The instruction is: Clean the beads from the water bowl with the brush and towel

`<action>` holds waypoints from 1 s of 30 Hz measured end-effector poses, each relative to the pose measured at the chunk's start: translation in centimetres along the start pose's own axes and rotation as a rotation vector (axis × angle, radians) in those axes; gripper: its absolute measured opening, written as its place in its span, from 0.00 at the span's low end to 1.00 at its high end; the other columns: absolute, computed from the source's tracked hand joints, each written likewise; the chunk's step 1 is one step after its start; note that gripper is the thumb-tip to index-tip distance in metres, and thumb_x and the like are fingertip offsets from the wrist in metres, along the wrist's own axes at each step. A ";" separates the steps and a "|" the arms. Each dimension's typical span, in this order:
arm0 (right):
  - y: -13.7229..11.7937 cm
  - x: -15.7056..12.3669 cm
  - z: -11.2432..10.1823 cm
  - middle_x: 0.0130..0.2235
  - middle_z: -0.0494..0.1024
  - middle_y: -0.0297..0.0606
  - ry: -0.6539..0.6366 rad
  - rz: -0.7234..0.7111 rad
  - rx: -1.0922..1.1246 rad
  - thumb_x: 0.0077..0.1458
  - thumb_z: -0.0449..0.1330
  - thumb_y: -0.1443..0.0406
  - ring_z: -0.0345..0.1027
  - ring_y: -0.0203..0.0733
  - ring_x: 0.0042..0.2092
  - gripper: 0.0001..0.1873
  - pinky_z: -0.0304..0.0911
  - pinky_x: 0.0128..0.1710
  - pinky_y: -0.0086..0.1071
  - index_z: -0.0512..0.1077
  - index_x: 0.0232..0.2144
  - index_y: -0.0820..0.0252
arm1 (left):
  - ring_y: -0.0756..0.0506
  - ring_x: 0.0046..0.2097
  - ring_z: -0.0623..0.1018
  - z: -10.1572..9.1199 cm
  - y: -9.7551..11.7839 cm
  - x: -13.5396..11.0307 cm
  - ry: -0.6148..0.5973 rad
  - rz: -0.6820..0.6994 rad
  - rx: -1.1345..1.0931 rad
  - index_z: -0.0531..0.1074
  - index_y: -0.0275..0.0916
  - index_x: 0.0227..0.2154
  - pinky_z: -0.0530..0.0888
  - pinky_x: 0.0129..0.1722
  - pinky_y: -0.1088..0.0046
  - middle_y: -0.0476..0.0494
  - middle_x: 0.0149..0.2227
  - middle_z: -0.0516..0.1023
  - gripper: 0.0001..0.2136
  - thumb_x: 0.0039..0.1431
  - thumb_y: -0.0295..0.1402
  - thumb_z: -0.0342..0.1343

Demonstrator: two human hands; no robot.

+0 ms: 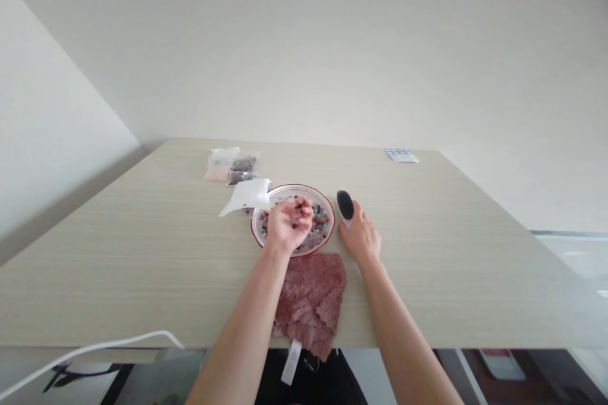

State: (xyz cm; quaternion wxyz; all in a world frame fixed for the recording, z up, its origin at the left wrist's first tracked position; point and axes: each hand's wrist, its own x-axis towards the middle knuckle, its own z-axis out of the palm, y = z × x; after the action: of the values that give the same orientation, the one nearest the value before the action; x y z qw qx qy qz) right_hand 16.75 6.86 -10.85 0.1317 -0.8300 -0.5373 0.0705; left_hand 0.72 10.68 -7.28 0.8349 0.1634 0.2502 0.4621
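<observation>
My left hand [289, 224] hangs over a white plate with a red rim [295, 189], its fingers curled above the mixed coloured beads [318, 221] on the plate. Dark specks show at the fingertips, but I cannot tell whether they are held beads. My right hand [360, 236] rests on the table just right of the plate, gripping a white-handled brush with black bristles [345, 205]. A white plastic sheet [247, 196] lies against the plate's far left rim, covering part of it.
Small plastic bags of beads [244, 164] lie behind the plate on the pale wood-grain table [118, 253]. A pink fluffy towel [311, 300] hangs over the near edge with a white tag [291, 362]. A white card [401, 155] lies at the far edge, and a white cable [85, 354] runs at lower left.
</observation>
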 end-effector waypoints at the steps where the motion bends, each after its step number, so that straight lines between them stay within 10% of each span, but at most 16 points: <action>1: 0.0 0.0 0.0 0.44 0.70 0.42 -0.001 0.002 0.005 0.53 0.48 0.60 0.68 0.45 0.41 0.29 0.57 0.36 0.34 0.47 0.56 0.54 | 0.57 0.24 0.68 0.0 -0.1 0.0 0.023 -0.001 -0.017 0.63 0.35 0.20 0.64 0.15 0.88 0.45 0.26 0.69 0.11 0.55 0.26 0.41; 14: 0.2 -0.3 0.0 0.39 0.74 0.38 0.214 0.057 0.488 0.49 0.51 0.59 0.68 0.41 0.35 0.30 0.59 0.35 0.31 0.54 0.54 0.59 | 0.52 0.43 0.75 -0.5 -0.2 0.0 -0.002 0.065 -0.243 0.67 0.35 0.46 0.73 0.39 0.80 0.42 0.43 0.76 0.17 0.57 0.22 0.39; 21: -0.1 -0.7 -0.5 0.32 0.74 0.37 0.167 0.098 0.898 0.46 0.54 0.62 0.65 0.36 0.28 0.31 0.61 0.29 0.29 0.52 0.53 0.63 | 0.48 0.50 0.71 -0.5 -0.4 0.0 -0.048 0.104 -0.201 0.69 0.36 0.41 0.72 0.45 0.74 0.44 0.49 0.72 0.18 0.51 0.15 0.41; 27: -2.5 -4.6 -2.6 0.19 0.62 0.23 0.037 0.112 1.136 0.40 0.61 0.55 0.54 0.30 0.16 0.27 0.54 0.16 0.25 0.61 0.42 0.62 | 0.43 0.51 0.70 -0.6 -0.4 0.1 -0.025 0.110 -0.243 0.70 0.32 0.41 0.72 0.44 0.69 0.35 0.50 0.71 0.14 0.57 0.32 0.44; 30: -4.0 -7.2 -3.5 0.22 0.67 0.26 -0.083 0.045 1.151 0.45 0.57 0.57 0.57 0.31 0.18 0.32 0.57 0.18 0.26 0.55 0.52 0.60 | 0.42 0.54 0.67 -0.8 -0.4 0.1 -0.057 0.123 -0.271 0.67 0.31 0.46 0.70 0.46 0.68 0.35 0.53 0.68 0.17 0.58 0.33 0.42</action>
State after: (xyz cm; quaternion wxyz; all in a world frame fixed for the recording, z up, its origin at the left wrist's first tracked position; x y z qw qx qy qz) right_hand 11.16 1.38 -6.49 0.5395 -0.6325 -0.3993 0.3866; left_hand 0.58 10.55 -8.13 0.8262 0.0774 0.1513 0.5372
